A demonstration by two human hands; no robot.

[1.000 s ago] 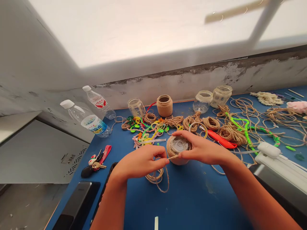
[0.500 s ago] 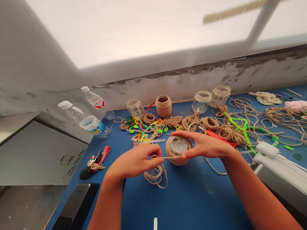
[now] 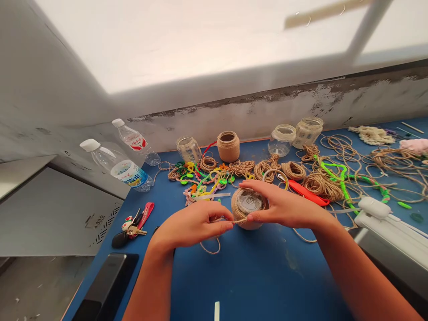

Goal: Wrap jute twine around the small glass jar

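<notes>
A glass jar point(image 3: 249, 203) stands upside down on the blue table, its side wound with jute twine and its glass base facing up. My right hand point(image 3: 279, 206) grips it from the right, thumb pressing the twine at the near side and fingers over the far side. Between thumb and forefinger, my left hand point(image 3: 203, 223) pinches the jute twine point(image 3: 239, 221), a short stretch of which runs to the jar. A loop of loose twine point(image 3: 211, 253) hangs below the left hand; the rest of it is hidden behind that hand.
Behind the jar lie twine bundles point(image 3: 323, 186), coloured pipe cleaners point(image 3: 209, 189), a tape roll point(image 3: 286, 177) and a red utility knife point(image 3: 307, 192). A twine-wrapped jar point(image 3: 228, 148) and bare glass jars point(image 3: 281, 141) line the wall. Bottles point(image 3: 130, 174), keys point(image 3: 135, 229) and a phone point(image 3: 107, 285) are left.
My left hand has moved slightly right, closer to the jar, so the twine stretch is shorter. My right thumb has shifted left along the jar. Less of the loose twine coil shows.
</notes>
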